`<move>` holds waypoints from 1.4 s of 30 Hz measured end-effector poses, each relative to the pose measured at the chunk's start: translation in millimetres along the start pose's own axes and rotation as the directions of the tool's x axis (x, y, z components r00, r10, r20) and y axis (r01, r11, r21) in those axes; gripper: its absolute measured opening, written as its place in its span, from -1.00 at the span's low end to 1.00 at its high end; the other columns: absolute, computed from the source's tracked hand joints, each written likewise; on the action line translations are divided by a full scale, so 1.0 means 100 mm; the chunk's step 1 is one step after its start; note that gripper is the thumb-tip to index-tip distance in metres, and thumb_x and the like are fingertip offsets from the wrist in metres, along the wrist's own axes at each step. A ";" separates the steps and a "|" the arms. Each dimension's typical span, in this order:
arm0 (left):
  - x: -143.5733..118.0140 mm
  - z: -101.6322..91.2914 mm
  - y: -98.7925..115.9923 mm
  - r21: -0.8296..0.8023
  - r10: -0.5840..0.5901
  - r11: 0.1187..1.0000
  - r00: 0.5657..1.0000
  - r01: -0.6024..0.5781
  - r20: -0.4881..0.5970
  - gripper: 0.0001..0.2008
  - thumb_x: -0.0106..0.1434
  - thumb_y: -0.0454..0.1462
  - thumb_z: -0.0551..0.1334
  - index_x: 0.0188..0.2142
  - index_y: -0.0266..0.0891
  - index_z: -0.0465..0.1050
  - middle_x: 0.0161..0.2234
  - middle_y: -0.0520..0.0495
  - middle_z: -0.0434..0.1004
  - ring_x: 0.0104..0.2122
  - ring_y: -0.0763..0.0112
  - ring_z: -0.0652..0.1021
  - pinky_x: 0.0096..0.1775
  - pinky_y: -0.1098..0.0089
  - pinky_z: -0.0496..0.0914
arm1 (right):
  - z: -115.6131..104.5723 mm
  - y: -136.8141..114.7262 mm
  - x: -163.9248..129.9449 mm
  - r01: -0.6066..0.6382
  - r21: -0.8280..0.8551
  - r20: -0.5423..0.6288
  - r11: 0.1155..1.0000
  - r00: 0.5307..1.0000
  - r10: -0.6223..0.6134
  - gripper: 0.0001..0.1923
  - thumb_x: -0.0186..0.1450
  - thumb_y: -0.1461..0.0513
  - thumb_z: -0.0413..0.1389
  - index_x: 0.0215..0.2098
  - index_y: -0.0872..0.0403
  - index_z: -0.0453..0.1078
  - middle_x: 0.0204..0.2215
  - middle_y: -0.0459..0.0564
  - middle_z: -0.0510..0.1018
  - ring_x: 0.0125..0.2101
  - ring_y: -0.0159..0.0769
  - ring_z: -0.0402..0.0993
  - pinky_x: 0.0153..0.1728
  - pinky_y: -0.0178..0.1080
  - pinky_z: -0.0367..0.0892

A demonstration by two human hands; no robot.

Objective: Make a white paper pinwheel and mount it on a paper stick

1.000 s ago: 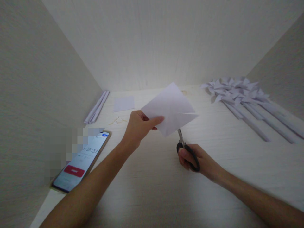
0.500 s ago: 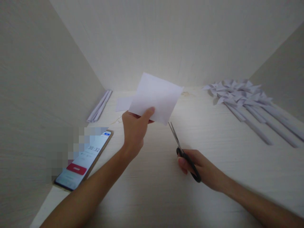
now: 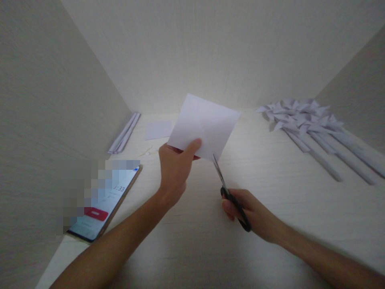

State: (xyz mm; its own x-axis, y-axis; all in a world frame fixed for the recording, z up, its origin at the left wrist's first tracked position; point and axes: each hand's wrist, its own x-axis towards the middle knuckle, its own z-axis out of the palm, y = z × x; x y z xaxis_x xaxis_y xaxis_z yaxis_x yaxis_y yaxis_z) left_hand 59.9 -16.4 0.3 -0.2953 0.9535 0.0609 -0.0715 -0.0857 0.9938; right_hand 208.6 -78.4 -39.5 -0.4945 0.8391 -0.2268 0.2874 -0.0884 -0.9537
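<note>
White paper sheet (image 3: pixel 206 125) is held up over the bench (image 3: pixel 270 192), left hand (image 3: pixel 176 170) fingers pinched on its lower-left corner. Right hand (image 3: pixel 249 210) fingers are clenched thru black scissors (image 3: pixel 230 194), blade tips at the sheet's bottom edge. Phone (image 3: pixel 104 204) lies on the left, folded paper pinwheels (image 3: pixel 303 116) far right; pale walls w/ wood grain on 3 sides.

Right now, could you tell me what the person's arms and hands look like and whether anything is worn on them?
Both forearms are bare, with no sleeve in view. The left hand and right hand show no glove, ring, watch or bracelet that I can see.
</note>
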 end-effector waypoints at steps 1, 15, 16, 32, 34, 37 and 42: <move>0.00 0.00 0.00 0.000 -0.003 1.000 1.000 0.003 0.002 -0.73 -0.15 -0.21 0.26 -0.44 -0.36 0.43 -0.43 -0.10 0.51 -0.47 0.41 0.49 -0.48 0.44 0.44 | 0.00 0.00 0.00 -0.001 0.006 -0.003 1.000 1.000 0.001 -0.58 0.13 -0.04 -0.04 -0.64 0.11 0.09 -0.67 -0.17 0.11 -0.61 -0.48 0.03 -0.63 -0.38 -0.02; -0.01 0.01 -0.04 0.003 -0.024 1.000 1.000 0.024 0.016 -0.77 -0.16 -0.23 0.25 -0.49 -0.36 0.44 -0.49 -0.08 0.50 -0.50 0.41 0.48 -0.49 0.41 0.43 | 0.00 0.00 0.00 0.007 0.043 -0.004 0.999 1.000 -0.006 -0.59 0.14 -0.04 -0.03 -0.64 0.11 0.11 -0.67 -0.17 0.12 -0.62 -0.49 0.04 -0.63 -0.39 -0.01; -0.01 0.01 -0.04 0.002 -0.026 1.000 1.000 0.026 0.016 -0.77 -0.16 -0.23 0.25 -0.49 -0.36 0.44 -0.49 -0.07 0.50 -0.50 0.41 0.48 -0.49 0.42 0.43 | 0.00 -0.01 0.00 0.005 0.040 -0.004 0.999 1.000 -0.005 -0.58 0.13 -0.04 -0.03 -0.64 0.11 0.11 -0.67 -0.17 0.12 -0.62 -0.48 0.04 -0.63 -0.38 -0.02; -0.02 0.00 -0.07 0.019 -0.027 0.999 0.999 0.026 0.020 -0.75 -0.18 -0.21 0.27 -0.51 -0.37 0.43 -0.52 -0.07 0.49 -0.51 0.42 0.47 -0.50 0.44 0.42 | 0.01 -0.01 0.02 -0.011 0.040 -0.026 0.999 1.000 0.012 -0.57 0.12 -0.06 -0.04 -0.64 0.11 0.11 -0.68 -0.17 0.12 -0.62 -0.48 0.04 -0.65 -0.39 0.01; -0.02 0.00 -0.06 0.023 -0.024 0.999 1.000 0.023 0.018 -0.76 -0.18 -0.22 0.27 -0.52 -0.37 0.43 -0.54 -0.06 0.49 -0.52 0.42 0.47 -0.50 0.44 0.42 | 0.01 -0.01 0.02 -0.011 0.036 -0.029 0.999 1.000 0.012 -0.57 0.12 -0.06 -0.03 -0.65 0.11 0.11 -0.68 -0.17 0.13 -0.63 -0.49 0.04 -0.65 -0.39 0.01; -0.02 0.00 -0.05 0.029 -0.020 0.999 1.000 0.019 0.011 -0.78 -0.18 -0.23 0.26 -0.53 -0.36 0.43 -0.54 -0.06 0.49 -0.52 0.42 0.47 -0.51 0.44 0.42 | 0.01 -0.01 0.01 -0.013 0.030 -0.023 0.999 1.000 0.013 -0.57 0.12 -0.06 -0.03 -0.65 0.11 0.11 -0.68 -0.17 0.13 -0.62 -0.48 0.05 -0.64 -0.39 0.02; -0.02 0.01 -0.04 0.032 -0.019 0.999 1.000 0.019 0.006 -0.78 -0.17 -0.23 0.26 -0.52 -0.37 0.43 -0.54 -0.06 0.49 -0.54 0.44 0.46 -0.53 0.46 0.41 | 0.00 -0.01 0.01 -0.022 0.008 -0.017 1.000 1.000 0.022 -0.56 0.12 -0.07 -0.05 -0.65 0.11 0.10 -0.68 -0.16 0.12 -0.62 -0.47 0.05 -0.64 -0.38 -0.01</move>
State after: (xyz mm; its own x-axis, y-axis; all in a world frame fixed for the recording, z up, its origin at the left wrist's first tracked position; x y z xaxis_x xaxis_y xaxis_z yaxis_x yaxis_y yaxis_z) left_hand 61.8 -17.9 -3.8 -0.2878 0.9568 0.0423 -0.0464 -0.0580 0.9972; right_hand 207.7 -76.9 -38.6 -0.4738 0.8461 -0.2442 0.2918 -0.1108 -0.9500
